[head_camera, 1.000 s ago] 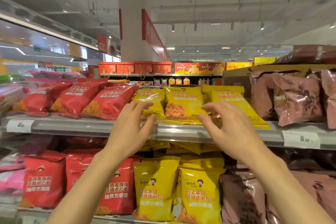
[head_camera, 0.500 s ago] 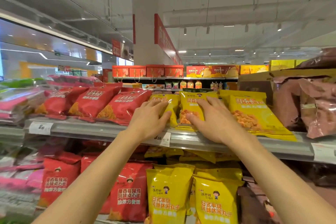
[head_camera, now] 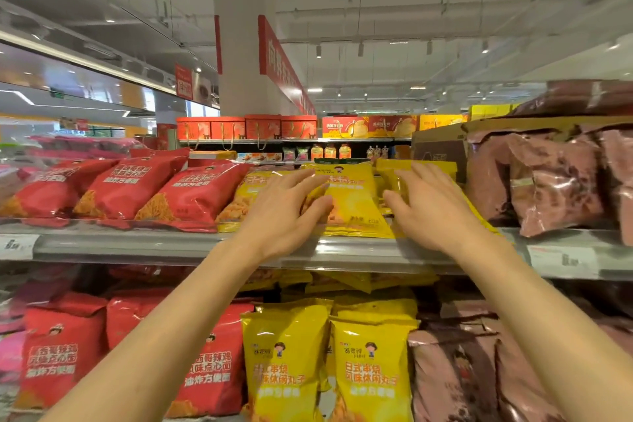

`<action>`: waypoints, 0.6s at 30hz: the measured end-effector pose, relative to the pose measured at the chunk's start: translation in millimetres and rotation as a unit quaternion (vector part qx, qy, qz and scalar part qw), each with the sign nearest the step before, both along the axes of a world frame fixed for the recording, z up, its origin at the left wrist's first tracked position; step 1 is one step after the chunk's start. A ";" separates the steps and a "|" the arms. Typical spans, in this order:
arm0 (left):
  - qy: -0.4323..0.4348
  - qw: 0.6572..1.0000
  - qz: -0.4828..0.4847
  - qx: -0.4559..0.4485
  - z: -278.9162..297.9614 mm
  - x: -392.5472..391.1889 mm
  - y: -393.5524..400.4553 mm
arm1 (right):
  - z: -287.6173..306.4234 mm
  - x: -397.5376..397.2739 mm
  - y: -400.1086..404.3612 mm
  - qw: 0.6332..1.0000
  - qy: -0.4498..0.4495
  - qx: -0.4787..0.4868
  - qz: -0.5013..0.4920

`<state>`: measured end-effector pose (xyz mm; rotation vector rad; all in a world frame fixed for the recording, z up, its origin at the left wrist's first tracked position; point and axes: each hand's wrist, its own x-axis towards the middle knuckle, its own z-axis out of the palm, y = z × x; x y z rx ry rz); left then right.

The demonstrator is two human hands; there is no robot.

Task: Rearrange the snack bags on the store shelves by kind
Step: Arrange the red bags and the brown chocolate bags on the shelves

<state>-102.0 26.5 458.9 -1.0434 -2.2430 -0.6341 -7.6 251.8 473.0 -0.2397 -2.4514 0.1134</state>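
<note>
Your left hand (head_camera: 284, 212) and right hand (head_camera: 431, 209), fingers spread, rest flat on the yellow snack bags (head_camera: 352, 205) on the upper shelf (head_camera: 137, 245), hiding their prints.

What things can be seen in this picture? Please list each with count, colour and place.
red snack bags: three clear, more blurred at far left; red; upper shelf, left
yellow snack bags: at least three; yellow; upper shelf, middle
brown snack bags: several; brownish pink; upper shelf, right
lower shelf bags: red left, yellow middle, brown right
shelf rail: one, grey, with price tags
gift boxes: four, red, far shelf
left hand: fingers straight, on a yellow bag
right hand: fingers spread over the yellow bags
</note>
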 end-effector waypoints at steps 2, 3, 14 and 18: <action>-0.001 1.000 0.001 -0.021 -3.2 0.6 9.3 | -3.8 7.7 16.2 0.999 -0.024 -0.018 -0.033; 0.004 1.000 0.007 -0.030 -5.7 -0.2 11.8 | -6.0 10.0 20.2 0.998 -0.035 -0.033 -0.034; 0.050 0.998 0.041 -0.006 -16.7 -5.3 10.5 | -20.6 9.5 5.9 0.999 0.006 -0.034 -0.002; 0.066 0.996 0.030 0.050 -17.3 5.6 18.6 | -29.7 24.6 12.1 0.994 0.095 0.031 0.041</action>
